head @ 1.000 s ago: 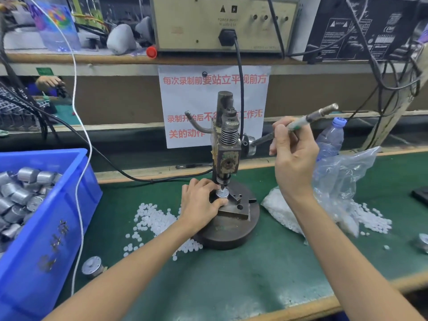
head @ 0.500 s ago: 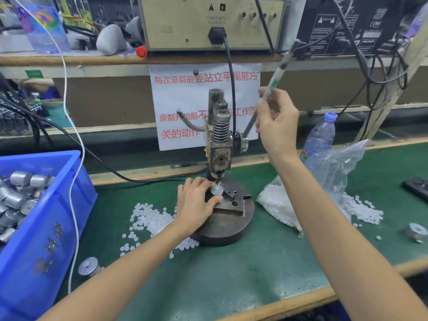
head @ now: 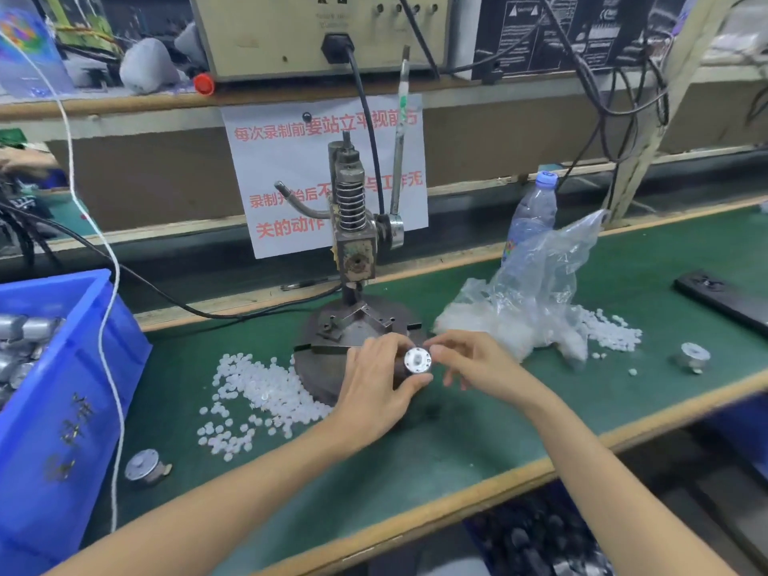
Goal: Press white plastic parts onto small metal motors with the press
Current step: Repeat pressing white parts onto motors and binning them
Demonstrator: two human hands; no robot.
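On the green tabletop (head: 457, 442) my worries run from big to small. The blue bin (head: 62, 388) at the left of the frame sits near my left forearm, and a careless swing that way could knock it. The press (head: 353, 243) stands in the centre with its lever (head: 399, 151) upright and no hand on it. I see no motor in its fixture, so the risk there is seating the next one crooked. The bag (head: 536, 284) at centre right lies slumped open, and a brush from my right arm could spill more white parts (head: 257, 388) like those scattered left of the press base. My left hand (head: 374, 388) holds the motor (head: 417, 360) just in front of that base, fingers (head: 384, 342) clamped round its body. My right hand (head: 478, 363) has its fingertips at the motor's rim, but the blur keeps me from telling whether they pinch it or merely touch. A sloppy handover could drop the motor among the loose parts. I also cannot tell whether a white part sits square on its face.
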